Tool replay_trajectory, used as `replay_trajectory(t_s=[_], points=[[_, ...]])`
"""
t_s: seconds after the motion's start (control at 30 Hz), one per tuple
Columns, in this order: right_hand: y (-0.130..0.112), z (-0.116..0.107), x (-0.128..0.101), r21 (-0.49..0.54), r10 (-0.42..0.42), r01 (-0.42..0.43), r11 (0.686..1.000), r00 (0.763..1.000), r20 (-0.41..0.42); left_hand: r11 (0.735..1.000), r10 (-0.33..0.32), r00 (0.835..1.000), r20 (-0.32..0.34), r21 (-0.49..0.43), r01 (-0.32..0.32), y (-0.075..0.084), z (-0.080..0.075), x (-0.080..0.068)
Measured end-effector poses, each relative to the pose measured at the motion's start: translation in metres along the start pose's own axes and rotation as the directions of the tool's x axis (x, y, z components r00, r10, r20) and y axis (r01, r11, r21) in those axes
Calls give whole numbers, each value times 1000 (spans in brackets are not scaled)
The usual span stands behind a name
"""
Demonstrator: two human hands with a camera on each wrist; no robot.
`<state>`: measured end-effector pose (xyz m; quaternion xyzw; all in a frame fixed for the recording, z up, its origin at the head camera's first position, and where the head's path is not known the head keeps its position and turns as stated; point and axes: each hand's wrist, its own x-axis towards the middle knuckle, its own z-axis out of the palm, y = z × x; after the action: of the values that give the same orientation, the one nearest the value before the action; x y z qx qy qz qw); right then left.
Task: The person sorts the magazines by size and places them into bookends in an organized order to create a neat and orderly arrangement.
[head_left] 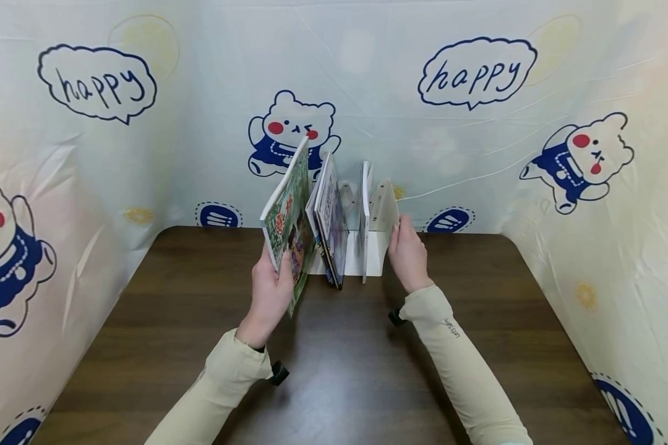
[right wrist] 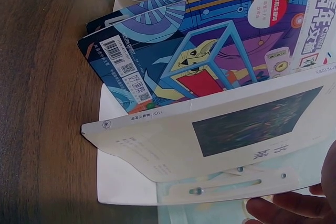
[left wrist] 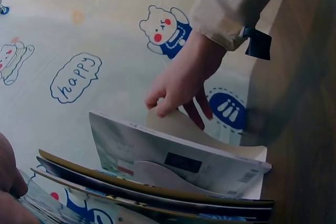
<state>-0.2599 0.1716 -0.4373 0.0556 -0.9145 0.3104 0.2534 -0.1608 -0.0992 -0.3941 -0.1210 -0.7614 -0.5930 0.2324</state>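
A white book rack (head_left: 375,254) stands near the table's back edge, with upright dividers. My left hand (head_left: 269,290) grips a green-covered book (head_left: 291,225) by its near edge, thumb on the cover, at the rack's left side. My right hand (head_left: 409,256) holds the rack's right end panel (head_left: 386,207); in the left wrist view its fingers straddle the panel's edge. Between the dividers stand several magazines (head_left: 327,225), the outer one blue and purple in the right wrist view. A thin white-spined book (right wrist: 247,124) stands upright nearer the right panel.
The dark wooden table (head_left: 345,371) spreads out in front of the rack. Behind and at both sides hangs a pale curtain (head_left: 367,74) printed with bears and "happy" bubbles. A thin white line runs across the curtain at the right.
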Motion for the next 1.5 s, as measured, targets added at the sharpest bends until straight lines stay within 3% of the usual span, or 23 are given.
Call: replay_trajectory(t_s=[0.53, 0.97, 1.5], points=[[0, -1, -1, -13, -3, 3, 1000, 1000, -6, 997, 68, 996, -61, 28, -66, -20, 23, 18], [0, 1, -2, -9, -6, 6, 1000, 1000, 4, 998, 54, 994, -96, 34, -51, -47, 33, 22], [-2, 0, 0, -11, 6, -6, 1000, 1000, 16, 997, 47, 990, -131, 72, -37, -66, 42, 25]])
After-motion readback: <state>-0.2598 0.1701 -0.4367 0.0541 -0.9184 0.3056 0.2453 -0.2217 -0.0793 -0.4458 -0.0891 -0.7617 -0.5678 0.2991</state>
